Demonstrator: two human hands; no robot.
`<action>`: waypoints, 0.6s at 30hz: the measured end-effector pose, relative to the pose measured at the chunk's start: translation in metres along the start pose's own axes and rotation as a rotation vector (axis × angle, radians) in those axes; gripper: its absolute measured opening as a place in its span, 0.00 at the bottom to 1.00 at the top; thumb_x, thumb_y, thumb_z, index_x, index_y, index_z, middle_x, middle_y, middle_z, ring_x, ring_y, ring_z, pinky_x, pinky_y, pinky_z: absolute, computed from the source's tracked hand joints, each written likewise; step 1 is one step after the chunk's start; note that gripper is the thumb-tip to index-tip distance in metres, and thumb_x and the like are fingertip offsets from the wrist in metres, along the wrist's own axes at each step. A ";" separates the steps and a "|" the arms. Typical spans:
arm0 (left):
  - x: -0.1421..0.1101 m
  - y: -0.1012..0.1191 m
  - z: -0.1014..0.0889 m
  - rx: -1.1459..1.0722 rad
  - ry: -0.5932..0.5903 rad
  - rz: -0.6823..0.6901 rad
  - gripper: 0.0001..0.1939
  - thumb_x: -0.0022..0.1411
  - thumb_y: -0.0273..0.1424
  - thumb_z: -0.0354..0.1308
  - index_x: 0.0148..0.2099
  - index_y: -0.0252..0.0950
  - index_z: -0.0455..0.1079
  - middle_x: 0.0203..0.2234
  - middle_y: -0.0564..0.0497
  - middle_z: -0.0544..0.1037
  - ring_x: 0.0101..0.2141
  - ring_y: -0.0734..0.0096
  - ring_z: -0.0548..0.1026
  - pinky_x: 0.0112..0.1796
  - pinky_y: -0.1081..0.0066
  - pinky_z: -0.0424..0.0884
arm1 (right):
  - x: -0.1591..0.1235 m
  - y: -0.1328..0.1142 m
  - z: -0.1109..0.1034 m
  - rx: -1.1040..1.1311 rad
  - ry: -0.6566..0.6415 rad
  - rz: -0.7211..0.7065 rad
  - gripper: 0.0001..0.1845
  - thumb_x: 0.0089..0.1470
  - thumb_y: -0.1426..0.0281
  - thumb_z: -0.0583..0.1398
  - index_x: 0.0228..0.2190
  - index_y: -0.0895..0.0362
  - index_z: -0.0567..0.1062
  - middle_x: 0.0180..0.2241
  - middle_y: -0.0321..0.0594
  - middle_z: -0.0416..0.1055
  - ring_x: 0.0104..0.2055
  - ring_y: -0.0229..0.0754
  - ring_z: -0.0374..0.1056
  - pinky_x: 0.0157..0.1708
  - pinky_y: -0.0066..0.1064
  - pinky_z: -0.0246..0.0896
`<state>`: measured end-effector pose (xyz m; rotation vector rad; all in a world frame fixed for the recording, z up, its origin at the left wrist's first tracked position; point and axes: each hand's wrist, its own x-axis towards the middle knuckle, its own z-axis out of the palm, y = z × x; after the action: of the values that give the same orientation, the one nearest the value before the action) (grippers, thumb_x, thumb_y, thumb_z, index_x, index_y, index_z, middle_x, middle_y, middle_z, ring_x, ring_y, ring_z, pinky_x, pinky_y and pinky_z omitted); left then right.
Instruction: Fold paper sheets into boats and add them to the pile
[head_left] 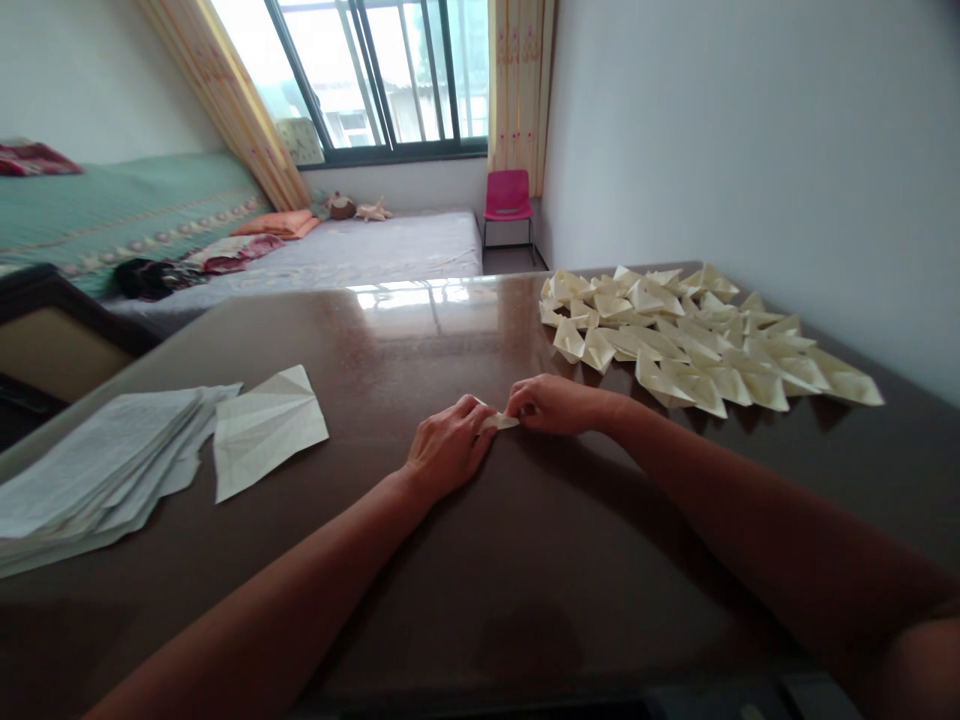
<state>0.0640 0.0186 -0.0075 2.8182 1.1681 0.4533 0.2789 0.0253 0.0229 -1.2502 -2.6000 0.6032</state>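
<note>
A small piece of folded paper (505,422), cream coloured, lies at the middle of the brown table (480,560) between my two hands. My left hand (452,440) is closed on its left end and covers much of it. From the other side, my right hand (553,404) pinches the paper's right end between thumb and fingers. To the right spread many folded paper boats (694,380) in the same cream colour. A creased loose sheet (270,430) rests left of my left hand, beside a stack of printed paper sheets (105,460).
The table's right side runs along a white wall (712,130). Beyond the far edge are a bed (390,245) and a pink chair (508,195) below a window (390,75). A dark-framed chair (60,330) stands at the left edge.
</note>
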 end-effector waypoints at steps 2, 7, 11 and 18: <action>0.001 -0.001 0.000 0.001 -0.010 0.002 0.17 0.68 0.39 0.43 0.53 0.43 0.66 0.43 0.51 0.72 0.38 0.68 0.74 0.38 0.70 0.69 | -0.002 0.001 -0.004 0.037 -0.066 -0.048 0.14 0.46 0.77 0.59 0.35 0.57 0.80 0.32 0.38 0.76 0.31 0.36 0.68 0.33 0.24 0.58; 0.005 -0.003 0.001 0.005 -0.049 -0.038 0.17 0.70 0.38 0.39 0.48 0.44 0.68 0.42 0.52 0.71 0.36 0.70 0.75 0.38 0.71 0.69 | 0.002 0.001 0.002 0.096 0.030 0.100 0.12 0.54 0.66 0.59 0.35 0.59 0.79 0.27 0.37 0.74 0.27 0.36 0.66 0.28 0.24 0.55; 0.006 -0.001 0.004 0.046 -0.026 -0.101 0.17 0.69 0.36 0.41 0.55 0.44 0.64 0.45 0.50 0.71 0.35 0.69 0.75 0.36 0.70 0.70 | 0.008 -0.001 0.016 0.072 0.128 0.209 0.08 0.55 0.70 0.58 0.34 0.59 0.77 0.29 0.38 0.74 0.29 0.36 0.67 0.30 0.24 0.55; 0.005 -0.005 0.006 0.133 0.070 0.022 0.17 0.68 0.32 0.43 0.57 0.44 0.65 0.57 0.50 0.66 0.56 0.59 0.62 0.50 0.61 0.66 | 0.008 -0.005 0.028 -0.053 0.228 0.230 0.10 0.53 0.71 0.60 0.38 0.59 0.70 0.36 0.42 0.72 0.35 0.38 0.66 0.34 0.26 0.55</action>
<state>0.0658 0.0260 -0.0132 2.9533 1.2250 0.4966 0.2613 0.0210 -0.0003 -1.5496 -2.3191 0.4028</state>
